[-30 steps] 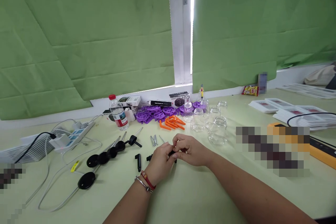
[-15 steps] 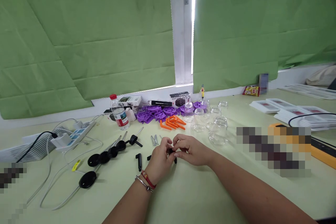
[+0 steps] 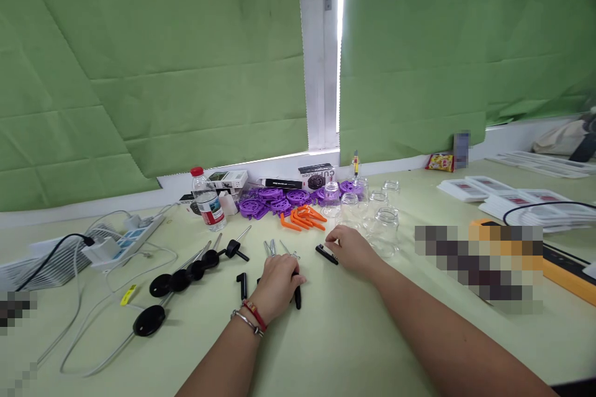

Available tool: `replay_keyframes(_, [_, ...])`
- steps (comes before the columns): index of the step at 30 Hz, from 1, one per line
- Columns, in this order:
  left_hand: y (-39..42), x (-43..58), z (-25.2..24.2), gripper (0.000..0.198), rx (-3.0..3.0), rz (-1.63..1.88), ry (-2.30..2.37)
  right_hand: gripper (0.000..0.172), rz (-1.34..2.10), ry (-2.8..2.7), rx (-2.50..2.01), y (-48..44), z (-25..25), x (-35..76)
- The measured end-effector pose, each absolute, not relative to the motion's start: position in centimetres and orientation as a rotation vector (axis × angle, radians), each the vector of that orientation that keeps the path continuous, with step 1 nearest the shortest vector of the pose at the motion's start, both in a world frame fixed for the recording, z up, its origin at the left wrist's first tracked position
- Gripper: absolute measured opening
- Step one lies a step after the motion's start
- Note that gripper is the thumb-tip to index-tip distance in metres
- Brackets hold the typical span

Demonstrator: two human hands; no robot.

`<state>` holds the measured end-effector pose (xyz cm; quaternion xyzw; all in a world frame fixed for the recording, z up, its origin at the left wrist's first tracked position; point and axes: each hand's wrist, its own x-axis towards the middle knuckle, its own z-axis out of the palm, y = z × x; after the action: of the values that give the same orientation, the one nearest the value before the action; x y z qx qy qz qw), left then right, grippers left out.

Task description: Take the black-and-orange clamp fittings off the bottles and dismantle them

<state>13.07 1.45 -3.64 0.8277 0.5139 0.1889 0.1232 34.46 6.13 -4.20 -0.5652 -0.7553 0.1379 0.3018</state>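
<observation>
My left hand (image 3: 277,287) rests low over the table with its fingers curled down around a black handle piece (image 3: 298,299), whose lower end sticks out beside the thumb. To the right, my right hand (image 3: 350,250) has its fingertips pinched at a short black notched bar (image 3: 326,254) at table level. Just beyond the left fingers lie several metal screws (image 3: 271,247), partly covered. An L-shaped black piece (image 3: 241,285) lies left of that hand, and another dark part is mostly hidden beneath it.
Orange angled pieces (image 3: 305,217) and purple openwork discs (image 3: 279,198) lie farther back. Clear glass jars (image 3: 386,226) stand at right, a water bottle (image 3: 207,201) at left. Black discs with metal rods (image 3: 179,279), cables and a power strip (image 3: 135,239) fill the left side.
My hands were together over a small black part and have moved apart. The left went slightly left and down, the right moved rightward, and the notched bar now shows beside it.
</observation>
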Motion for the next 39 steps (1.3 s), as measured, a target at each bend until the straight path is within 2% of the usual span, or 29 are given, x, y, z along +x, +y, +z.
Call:
replay_keyframes(5, [1.5, 12.6, -3.6, 0.007, 2.508, 0.441, 1.636, 0.017, 0.419, -2.054, -1.566, 6.0, -4.8, 34.0])
replay_keyframes(13, [1.3, 12.6, -3.2, 0.011, 2.555, 0.417, 1.742, 0.006, 0.391, -2.067, -1.590, 6.0, -5.2, 33.2])
replay_keyframes(20, [1.2, 13.5, -3.3, 0.019, 2.577, 0.583, 1.571, 0.007, 0.516, -2.088, -1.475, 5.7, -5.3, 33.0])
replay_keyframes(24, [1.1, 13.9, -3.6, 0.027, 2.624, 0.559, 1.506, 0.009, 0.669, -2.095, -1.361, 5.7, -5.6, 33.1])
replay_keyframes(31, [1.3, 15.1, -3.9, 0.014, 2.744, 0.423, 1.498, 0.009, 0.797, -2.111, -1.263, 5.9, -6.0, 33.1])
replay_keyframes(39, [1.9, 15.2, -4.1, 0.017, 2.809, 0.433, 1.501, 0.015, 0.845, -2.097, -1.240, 5.9, -5.9, 33.3])
